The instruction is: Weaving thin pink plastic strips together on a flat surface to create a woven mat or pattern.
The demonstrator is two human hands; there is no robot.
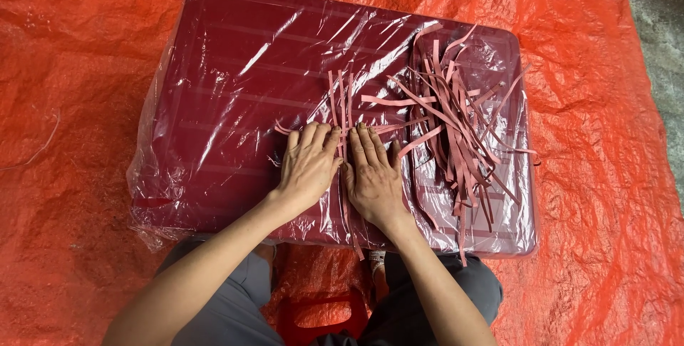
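Observation:
A dark red plastic lid or tray [235, 68], wrapped in clear film, lies flat as a work surface. A few pink strips [342, 100] run lengthwise at its middle, crossed by one or two others. My left hand [308, 164] and my right hand [372, 175] lie palm down side by side on these strips, fingers together, pressing them flat against the surface. A loose heap of many more pink strips [456, 118] lies just right of my right hand.
An orange tarpaulin [78, 104] covers the ground all around the tray. Grey ground [659, 39] shows at the far right edge. My knees in grey trousers and a red stool [320, 317] are under the near edge of the tray.

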